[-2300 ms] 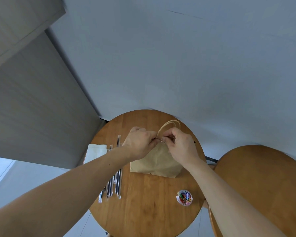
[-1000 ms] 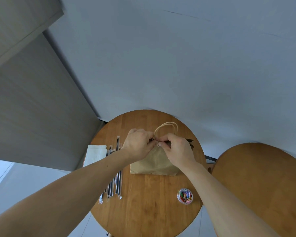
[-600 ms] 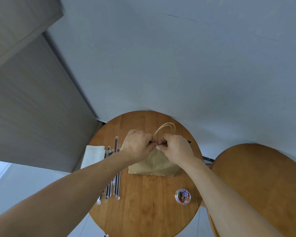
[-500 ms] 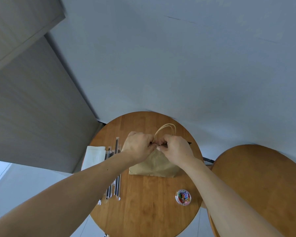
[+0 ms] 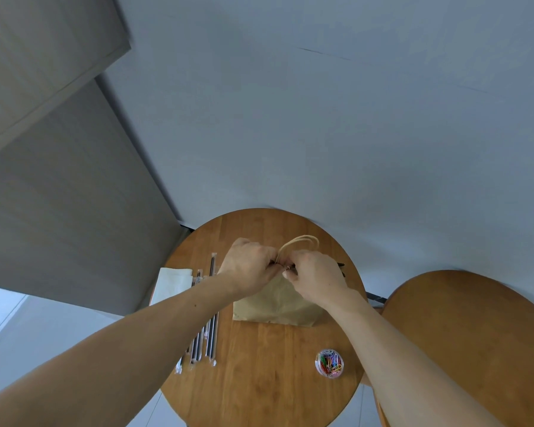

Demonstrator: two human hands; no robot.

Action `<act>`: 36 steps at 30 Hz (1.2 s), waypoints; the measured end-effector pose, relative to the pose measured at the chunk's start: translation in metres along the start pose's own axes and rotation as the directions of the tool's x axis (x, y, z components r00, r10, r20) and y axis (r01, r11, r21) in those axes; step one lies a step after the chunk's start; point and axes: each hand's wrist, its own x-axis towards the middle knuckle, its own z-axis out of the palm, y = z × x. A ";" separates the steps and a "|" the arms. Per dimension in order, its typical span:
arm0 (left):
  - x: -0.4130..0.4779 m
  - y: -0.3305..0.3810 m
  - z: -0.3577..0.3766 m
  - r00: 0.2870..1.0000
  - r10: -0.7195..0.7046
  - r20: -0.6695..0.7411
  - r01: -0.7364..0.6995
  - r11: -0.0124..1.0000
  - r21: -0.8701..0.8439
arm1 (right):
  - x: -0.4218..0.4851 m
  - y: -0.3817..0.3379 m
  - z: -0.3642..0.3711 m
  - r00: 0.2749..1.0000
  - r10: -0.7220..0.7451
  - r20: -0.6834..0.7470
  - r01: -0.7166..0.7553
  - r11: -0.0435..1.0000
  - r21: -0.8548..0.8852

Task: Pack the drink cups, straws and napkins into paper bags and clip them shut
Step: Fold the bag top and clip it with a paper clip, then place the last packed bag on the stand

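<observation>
Since the frame a couple of seconds back the two hands have drawn closer together over the bag's mouth, and the paper clip (image 5: 287,267), then plain to see between the fingertips, is now mostly buried between them. The bag and everything else on the bench have stayed where they were.

The paper bag (image 5: 278,306) stands just past the middle of the round bench (image 5: 259,380), toward 12 o'clock, its twisted handles (image 5: 299,241) looping up behind the knuckles. The left hand (image 5: 248,266) is curled over the top edge and pinches the mouth flat. The right hand (image 5: 316,278) meets it from the 3 o'clock side, thumb and fingers pinching the clip against that same edge. Whether the clip has fully seated over the paper is hidden by the fingers.

By my reading this bag is at its last step: the mouth is gathered and the clip is going on. What is inside cannot be seen, and no drink cups show anywhere on the bench. A good deal looks left for further bags: a row of wrapped straws (image 5: 210,337) lies at 9 o'clock, a stack of napkins (image 5: 171,283) sits just beyond them at the bench's rim, and a clear tub of coloured clips (image 5: 329,363) waits at 4 o'clock. A second round bench (image 5: 475,334) stands apart at 3 o'clock
</observation>
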 end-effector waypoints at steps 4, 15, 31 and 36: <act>0.004 -0.001 0.002 0.998 -0.055 -0.011 0.054 0.995 -0.083 | -0.010 -0.001 -0.003 0.995 0.023 -0.096 -0.011 0.992 0.127; -0.021 -0.039 -0.001 0.951 -0.308 -0.013 0.279 0.876 -0.393 | -0.047 0.061 -0.003 0.899 0.197 -0.392 -0.063 0.942 0.329; -0.044 -0.065 0.019 0.843 -0.493 0.214 0.534 0.721 -0.442 | -0.032 0.087 0.040 0.961 0.273 -0.036 -0.224 0.852 0.473; -0.051 -0.052 0.003 0.852 -0.506 0.136 0.508 0.733 -0.452 | -0.033 0.073 0.033 0.945 0.306 -0.118 -0.194 0.812 0.551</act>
